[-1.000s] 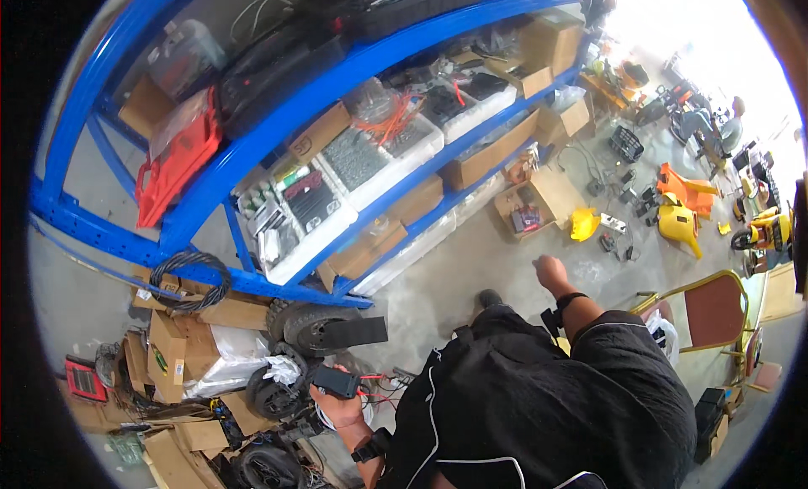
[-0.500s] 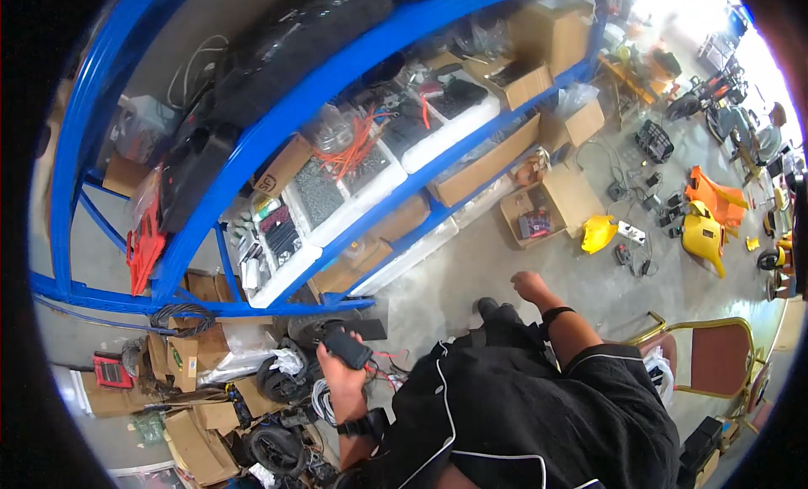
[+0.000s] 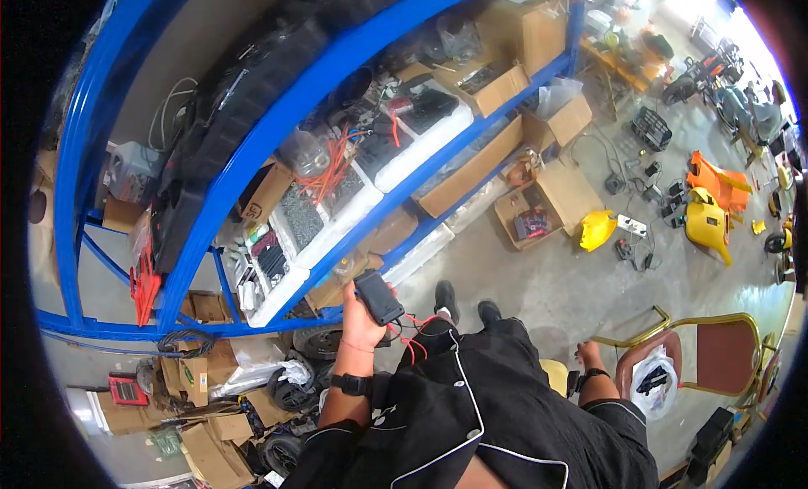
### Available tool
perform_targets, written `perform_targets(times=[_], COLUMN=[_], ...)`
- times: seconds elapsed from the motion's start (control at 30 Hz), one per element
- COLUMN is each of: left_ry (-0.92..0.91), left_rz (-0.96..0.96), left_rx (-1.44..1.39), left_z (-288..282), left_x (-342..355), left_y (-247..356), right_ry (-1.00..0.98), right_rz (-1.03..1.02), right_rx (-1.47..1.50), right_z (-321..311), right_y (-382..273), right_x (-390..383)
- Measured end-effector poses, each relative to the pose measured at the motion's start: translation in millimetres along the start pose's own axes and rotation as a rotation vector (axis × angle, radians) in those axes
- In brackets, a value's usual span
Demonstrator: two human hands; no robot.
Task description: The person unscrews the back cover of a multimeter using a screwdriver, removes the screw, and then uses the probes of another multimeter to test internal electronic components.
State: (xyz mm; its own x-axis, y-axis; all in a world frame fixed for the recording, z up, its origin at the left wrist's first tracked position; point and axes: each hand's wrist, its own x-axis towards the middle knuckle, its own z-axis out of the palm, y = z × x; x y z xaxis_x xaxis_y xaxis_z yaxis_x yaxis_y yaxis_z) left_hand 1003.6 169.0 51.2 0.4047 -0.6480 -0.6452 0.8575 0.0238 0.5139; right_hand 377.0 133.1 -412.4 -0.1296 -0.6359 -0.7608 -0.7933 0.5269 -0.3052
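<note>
"Fingers (image 3: 349, 294) of the left hand (image 3: 362, 327), seen from the head: what are they doing?"

"Grasping a black box (image 3: 380, 298) with red and black wires (image 3: 411, 343) trailing from one end."

"Where is the box?"

"Held out in front of the person's black shirt (image 3: 471, 405), with the blue shelf (image 3: 328, 70) beyond it."

"And the right hand (image 3: 590, 353)?"

"Lowered, just beside the gold arm of a chair (image 3: 715, 354). Whether its fingers are clenched or released, one cannot tell."

"Anything on the chair?"

"Yes, a white plastic bag (image 3: 652, 402) with dark things inside."
</note>
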Motion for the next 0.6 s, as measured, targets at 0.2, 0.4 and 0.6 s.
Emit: perform_targets(times=[0.2, 0.4, 0.6], left_ry=[-0.062, -0.176, -0.214], left_rz=[0.038, 0.044, 0.078], left_rx=[0.025, 0.017, -0.084], left_z=[18.5, 19.4, 5.8], left_x=[15.6, 52.5, 57.4], left_y=[10.7, 40.9, 80.5], right_ry=[-0.051, 0.004, -0.02], right_rz=[-0.045, -0.129, -0.347], right_rx=[0.065, 0.261, 0.035], right_z=[20.2, 16.4, -19.1], right_y=[-66.5, -141.5, -273.9], right_x=[-38.7, -33.6, -61.9])
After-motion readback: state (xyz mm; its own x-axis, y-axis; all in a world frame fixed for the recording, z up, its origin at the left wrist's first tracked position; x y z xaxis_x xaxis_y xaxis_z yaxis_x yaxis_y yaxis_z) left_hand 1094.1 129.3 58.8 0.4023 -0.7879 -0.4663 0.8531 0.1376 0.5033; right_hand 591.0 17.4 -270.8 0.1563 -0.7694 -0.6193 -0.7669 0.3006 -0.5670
